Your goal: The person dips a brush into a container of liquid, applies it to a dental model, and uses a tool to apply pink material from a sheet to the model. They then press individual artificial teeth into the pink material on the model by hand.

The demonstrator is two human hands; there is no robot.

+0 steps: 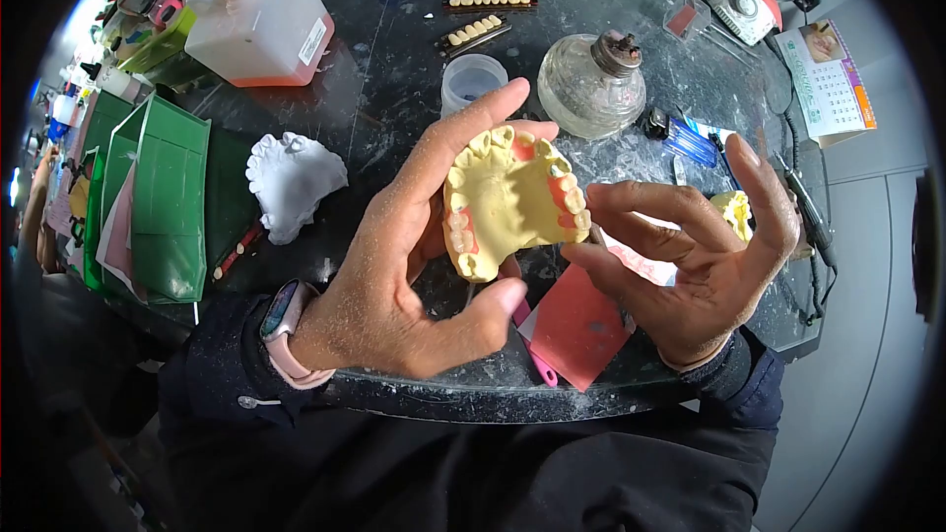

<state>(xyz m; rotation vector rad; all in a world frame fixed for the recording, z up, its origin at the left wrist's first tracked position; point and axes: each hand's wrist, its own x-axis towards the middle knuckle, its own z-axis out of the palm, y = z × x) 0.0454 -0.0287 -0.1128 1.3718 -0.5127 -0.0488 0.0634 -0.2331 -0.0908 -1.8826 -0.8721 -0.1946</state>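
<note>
A yellow dental cast point(507, 199) with pink wax and pale teeth on both sides is held up over the bench. My left hand point(404, 256) grips it from the left, fingers behind and thumb near its lower edge. At its right side, my right hand point(690, 256) has its thumb and index finger close to the teeth, the other fingers raised; whether they pinch something small is unclear. Below the cast, a pink wax sheet point(581, 325) lies at the bench edge beside a pink-handled tool point(543, 366).
A white cast point(294, 182) and green box point(163, 202) are left. Behind stand a glass burner point(591, 89), small cup point(473, 77), tooth strips point(491, 2) and a jug point(266, 30). A blue lighter point(690, 143) and another yellow cast point(734, 212) lie right.
</note>
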